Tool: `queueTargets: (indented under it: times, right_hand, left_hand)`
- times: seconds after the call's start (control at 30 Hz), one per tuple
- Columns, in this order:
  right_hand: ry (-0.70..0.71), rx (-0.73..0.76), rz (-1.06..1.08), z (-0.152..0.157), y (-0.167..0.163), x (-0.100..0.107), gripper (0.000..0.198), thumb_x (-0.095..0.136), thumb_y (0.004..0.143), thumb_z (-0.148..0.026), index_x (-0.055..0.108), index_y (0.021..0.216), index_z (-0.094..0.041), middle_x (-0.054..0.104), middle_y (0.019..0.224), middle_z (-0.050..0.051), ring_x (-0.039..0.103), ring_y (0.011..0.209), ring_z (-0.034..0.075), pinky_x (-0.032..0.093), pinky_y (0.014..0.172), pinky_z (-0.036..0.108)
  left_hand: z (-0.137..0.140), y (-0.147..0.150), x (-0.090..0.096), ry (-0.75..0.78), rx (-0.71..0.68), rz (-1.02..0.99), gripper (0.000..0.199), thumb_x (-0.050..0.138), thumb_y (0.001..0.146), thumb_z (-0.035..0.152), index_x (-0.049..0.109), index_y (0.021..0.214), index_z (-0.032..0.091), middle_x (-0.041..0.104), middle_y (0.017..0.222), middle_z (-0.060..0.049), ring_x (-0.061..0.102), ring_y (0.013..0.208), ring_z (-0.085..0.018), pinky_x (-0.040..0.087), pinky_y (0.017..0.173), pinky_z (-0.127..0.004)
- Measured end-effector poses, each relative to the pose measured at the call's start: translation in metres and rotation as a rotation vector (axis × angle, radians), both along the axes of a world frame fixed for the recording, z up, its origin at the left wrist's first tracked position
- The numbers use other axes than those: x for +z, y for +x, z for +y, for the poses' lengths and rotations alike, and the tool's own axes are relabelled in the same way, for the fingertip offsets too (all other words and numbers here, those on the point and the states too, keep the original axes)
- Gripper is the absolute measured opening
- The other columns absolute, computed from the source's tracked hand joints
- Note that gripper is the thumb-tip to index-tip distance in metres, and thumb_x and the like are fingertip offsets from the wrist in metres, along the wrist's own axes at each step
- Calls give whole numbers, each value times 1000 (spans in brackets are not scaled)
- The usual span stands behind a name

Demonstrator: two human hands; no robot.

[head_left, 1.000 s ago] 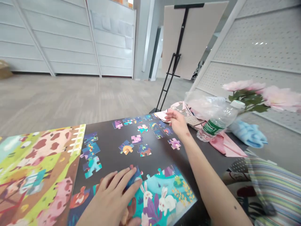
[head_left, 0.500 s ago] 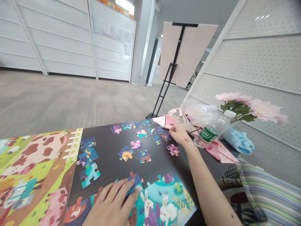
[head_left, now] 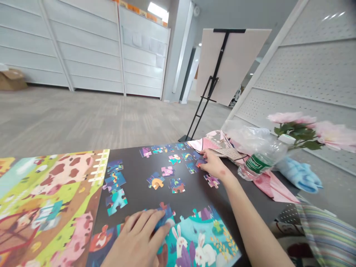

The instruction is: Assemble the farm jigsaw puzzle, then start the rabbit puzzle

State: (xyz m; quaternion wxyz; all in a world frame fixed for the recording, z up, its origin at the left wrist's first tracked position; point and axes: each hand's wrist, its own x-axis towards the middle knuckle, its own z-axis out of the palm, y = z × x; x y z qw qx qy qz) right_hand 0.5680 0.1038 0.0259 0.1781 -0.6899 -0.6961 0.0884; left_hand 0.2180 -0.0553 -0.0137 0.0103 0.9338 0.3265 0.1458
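My left hand [head_left: 140,235] lies flat, fingers stretched out, on the partly joined jigsaw puzzle [head_left: 200,231] with white rabbits. Its fingertips touch a dark blue section, and the palm hides part of the picture. Farther out, my right hand [head_left: 214,165] has thumb and forefinger at the edges of a dark blue puzzle piece [head_left: 200,162] with an orange spot. Just below that hand is a purple puzzle piece [head_left: 211,181]. Several loose pieces lie to its left, among them a pink one [head_left: 168,171] and a brown-and-blue one [head_left: 177,185].
A farm picture with a cow [head_left: 69,168] covers the table's left side, beside several joined blue pieces [head_left: 115,181]. At right stand a water bottle [head_left: 258,161] and pink flowers [head_left: 292,120], near a patterned cloth [head_left: 219,146] and a blue towel [head_left: 302,176]. An easel [head_left: 207,89] stands beyond.
My right hand has come down a little onto the dark blue piece with the orange spot. My left hand keeps its place on the puzzle. The whole view has shifted slightly left.
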Motion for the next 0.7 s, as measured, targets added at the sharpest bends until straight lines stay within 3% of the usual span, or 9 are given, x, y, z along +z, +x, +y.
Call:
queueTargets:
  times: [0.17,0.3,0.4,0.5,0.6,0.7]
  right_hand:
    - [-5,38,-19,3,-3,-5,45,64,75,-6,65,119,-17,69,112,13,66,104,26,49,92,35]
    - [-14,98,-47,2,-9,1,39,54,77,-2,72,109,-15,70,116,15,62,115,30,43,104,42]
    - [-64,214,-48,-4,-17,8,36,59,78,-6,74,108,-19,70,120,11,61,118,28,42,107,40]
    - [-129,298,-44,-10,-22,13,37,72,76,-18,74,113,-23,68,127,9,58,121,30,43,107,43]
    - [-169,304,-39,-13,-21,16,37,75,76,-26,72,113,-22,67,125,11,58,118,32,43,105,48]
    - [-189,299,-24,-14,-21,17,35,77,74,-28,68,107,-21,67,115,11,60,108,30,46,98,45]
  left_hand:
    - [-4,4,-2,7,39,-15,37,64,95,35,63,132,29,67,133,-7,61,118,-27,43,102,-37]
    - [-6,3,-9,21,60,-12,42,58,97,23,58,139,32,63,139,-4,59,122,-25,43,103,-37]
    - [-6,3,-11,55,44,5,44,59,96,20,57,139,30,63,139,-5,59,121,-26,43,102,-38]
    - [-5,6,-8,83,31,-1,39,65,96,36,61,134,27,65,136,-8,60,117,-29,44,98,-39]
    - [-4,8,-3,89,28,-21,54,69,89,62,65,128,24,67,131,-9,60,114,-30,44,95,-40]
    - [-5,8,-1,114,31,-43,58,66,88,68,66,127,24,67,129,-9,59,113,-29,43,95,-39]
